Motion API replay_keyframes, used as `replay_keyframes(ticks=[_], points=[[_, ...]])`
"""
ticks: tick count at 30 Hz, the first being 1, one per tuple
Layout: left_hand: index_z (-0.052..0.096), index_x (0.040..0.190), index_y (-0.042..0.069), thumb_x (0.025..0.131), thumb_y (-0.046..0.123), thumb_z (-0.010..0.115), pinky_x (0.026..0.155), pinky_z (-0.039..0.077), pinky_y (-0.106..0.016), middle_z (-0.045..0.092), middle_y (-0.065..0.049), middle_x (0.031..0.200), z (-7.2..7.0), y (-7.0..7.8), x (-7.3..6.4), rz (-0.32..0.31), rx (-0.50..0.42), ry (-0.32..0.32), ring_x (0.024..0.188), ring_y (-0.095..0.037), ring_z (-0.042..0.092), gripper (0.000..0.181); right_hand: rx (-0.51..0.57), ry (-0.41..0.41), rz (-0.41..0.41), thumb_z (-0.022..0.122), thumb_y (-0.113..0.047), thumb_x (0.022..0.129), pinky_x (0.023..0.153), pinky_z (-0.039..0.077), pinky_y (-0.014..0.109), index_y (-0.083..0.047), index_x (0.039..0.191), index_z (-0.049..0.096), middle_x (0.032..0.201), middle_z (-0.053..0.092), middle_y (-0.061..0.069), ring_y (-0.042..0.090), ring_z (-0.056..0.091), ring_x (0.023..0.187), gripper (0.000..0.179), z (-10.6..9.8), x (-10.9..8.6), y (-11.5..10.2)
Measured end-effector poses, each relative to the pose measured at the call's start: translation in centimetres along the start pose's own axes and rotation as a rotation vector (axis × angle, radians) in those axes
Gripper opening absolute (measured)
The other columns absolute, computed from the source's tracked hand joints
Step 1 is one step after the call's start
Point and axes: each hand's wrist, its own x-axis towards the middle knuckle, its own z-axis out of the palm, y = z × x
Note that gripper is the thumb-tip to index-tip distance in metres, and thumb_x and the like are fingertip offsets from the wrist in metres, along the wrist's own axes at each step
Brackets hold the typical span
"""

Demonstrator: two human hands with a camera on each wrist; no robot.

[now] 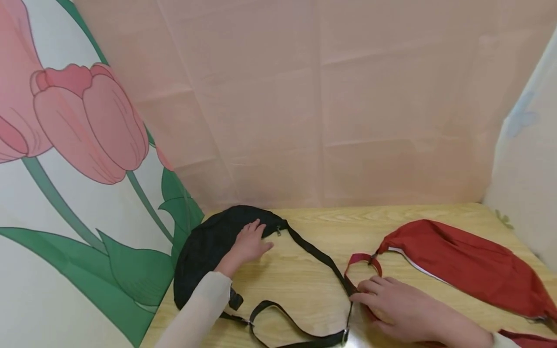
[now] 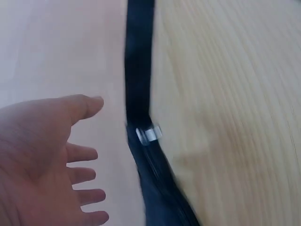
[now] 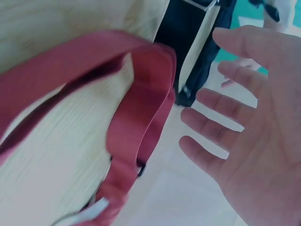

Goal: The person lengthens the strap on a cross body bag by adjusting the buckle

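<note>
A black waist bag point(image 1: 202, 258) lies on the left of the table, its strap point(image 1: 316, 252) looping to the right. My left hand point(image 1: 249, 245) is over the bag's inner edge near the zip pull point(image 1: 278, 232), fingers spread; the left wrist view shows it apart from the bag. On the right lies a red waist bag point(image 1: 463, 266) with pale edging. My right hand point(image 1: 398, 305) is beside the red strap point(image 3: 124, 125) where it meets the black strap. In the right wrist view its fingers are extended and hold nothing.
The wooden table point(image 1: 296, 285) ends at a pinkish-brown backdrop point(image 1: 322, 106). A tulip-printed panel point(image 1: 95, 121) stands along the left side and a pale sheet point(image 1: 531, 159) along the right. Black strap buckles point(image 1: 345, 335) lie near the front.
</note>
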Motion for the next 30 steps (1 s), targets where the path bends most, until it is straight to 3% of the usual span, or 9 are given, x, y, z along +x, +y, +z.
replay_keyframes(ticks=[4,11,18,24,30], points=[[0.041,0.154,0.009,0.099,0.047,0.062,0.119,0.024,-0.055,0.027,-0.014,0.164,-0.1,4.4,-0.6,0.125,0.009,-0.003,0.149,-0.037,0.026,0.070,0.058,-0.093,0.144,0.072,-0.049,0.090,0.089,0.053,0.051,-0.037,0.139,0.055,0.132,0.058,-0.010,0.020,0.057,0.116,0.053,-0.9,-1.7,0.9],[0.041,0.154,0.013,0.100,0.046,0.061,0.118,0.027,-0.053,0.026,-0.009,0.165,0.4,10.9,-2.5,0.330,0.037,-0.040,0.149,-0.032,0.028,0.067,0.047,-0.075,0.207,0.061,-0.068,0.090,0.084,0.055,0.047,-0.037,0.141,0.055,0.128,0.060,-0.009,0.020,0.061,0.111,0.059,-1.5,-4.6,2.1],[0.036,0.158,0.022,0.101,0.056,0.052,0.120,0.025,-0.045,0.020,0.000,0.168,1.1,15.8,-4.5,0.456,0.092,-0.106,0.152,-0.022,0.023,0.068,0.266,-0.292,0.436,0.056,-0.077,0.084,0.084,0.055,0.054,-0.032,0.143,0.056,0.137,0.059,0.000,0.034,0.058,0.120,0.074,-1.2,-7.4,3.7],[0.030,0.159,0.027,0.100,0.062,0.047,0.122,0.022,-0.039,0.017,0.007,0.167,1.8,19.3,-5.5,0.590,0.144,-0.152,0.153,-0.015,0.020,0.070,0.260,-0.294,0.417,0.056,-0.074,0.087,0.079,0.056,0.036,-0.031,0.145,0.053,0.136,0.060,0.001,0.029,0.060,0.117,0.073,-0.3,-9.7,5.5],[0.032,0.158,0.028,0.099,0.061,0.049,0.121,0.021,-0.032,0.019,0.010,0.165,3.2,21.7,-5.6,0.687,0.190,-0.189,0.151,-0.010,0.019,0.069,0.314,-0.231,0.371,0.062,-0.058,0.093,0.073,0.052,0.025,-0.028,0.147,0.050,0.133,0.061,0.002,0.004,0.058,0.112,0.063,0.3,-12.0,6.7]])
